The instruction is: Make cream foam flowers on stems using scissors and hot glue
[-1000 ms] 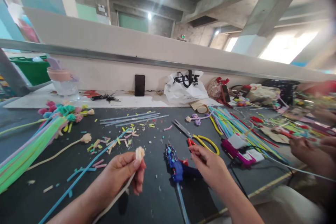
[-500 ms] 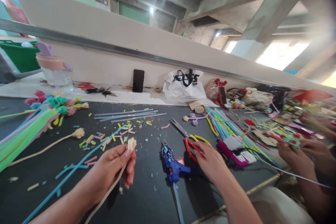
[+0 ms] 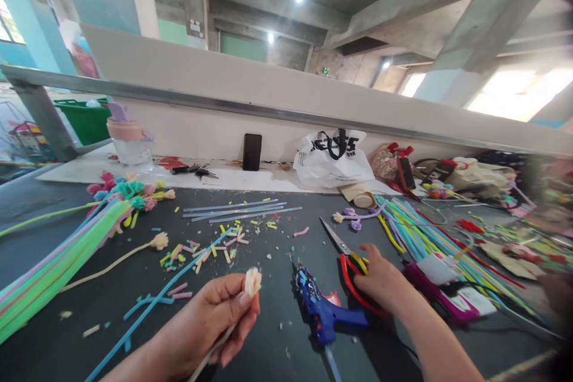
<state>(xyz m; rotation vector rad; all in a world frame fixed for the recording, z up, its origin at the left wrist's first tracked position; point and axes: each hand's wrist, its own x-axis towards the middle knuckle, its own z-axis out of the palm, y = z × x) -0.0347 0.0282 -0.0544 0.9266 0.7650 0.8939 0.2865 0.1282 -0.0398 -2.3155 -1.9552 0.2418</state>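
My left hand (image 3: 228, 316) pinches a cream pipe cleaner flower (image 3: 253, 282) just below its fluffy head, its stem trailing down toward me. Over the handles of a pair of scissors (image 3: 336, 236) is my right hand (image 3: 380, 277), fingers curled at the yellow and red grips. The scissors' blades point away to the upper left, close together. Between my hands lies a blue glue gun (image 3: 324, 313), nozzle pointing away, with a clear glue stick (image 3: 332, 364) in its rear. Another cream flower (image 3: 160, 242) lies on the left, near a long blue pipe cleaner (image 3: 165, 282).
Bundled pipe cleaner flowers (image 3: 129, 194) lie at left. Cut scraps (image 3: 179, 252) and clear glue sticks (image 3: 237, 211) are spread ahead. At right are loose pipe cleaners (image 3: 403, 224) and a magenta-and-white box (image 3: 470, 304). A phone (image 3: 252, 152) and white bag (image 3: 331, 161) stand behind.
The view has swung left, so things sit farther right and lower. My right hand has closed in over the scissors' handles, and the scissors have turned slightly. My left hand still holds the cream flower.
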